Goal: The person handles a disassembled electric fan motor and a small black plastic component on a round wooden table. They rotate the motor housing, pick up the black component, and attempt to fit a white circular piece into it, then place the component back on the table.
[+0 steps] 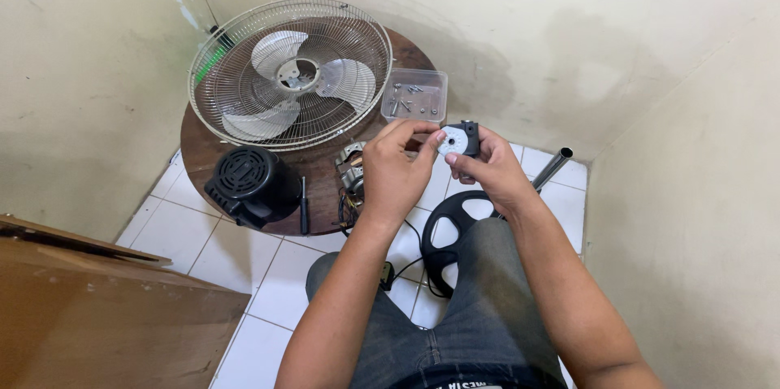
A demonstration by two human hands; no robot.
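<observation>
While I watch the head view, frame centre, my right hand (487, 168) pinches the small black switch part (460, 140); my left hand's (396, 174) fingertips grip its white dial. Hold it level above the knees, clear of the screw tray (414, 94).

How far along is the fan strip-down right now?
Already apart: the fan guard with blades lies flat on the round table, the black motor cover sits off beside a screwdriver, and screws fill the clear tray. In hand: the left hand and right hand hold a small black part with a white disc. The bare motor looks untouched.
</observation>
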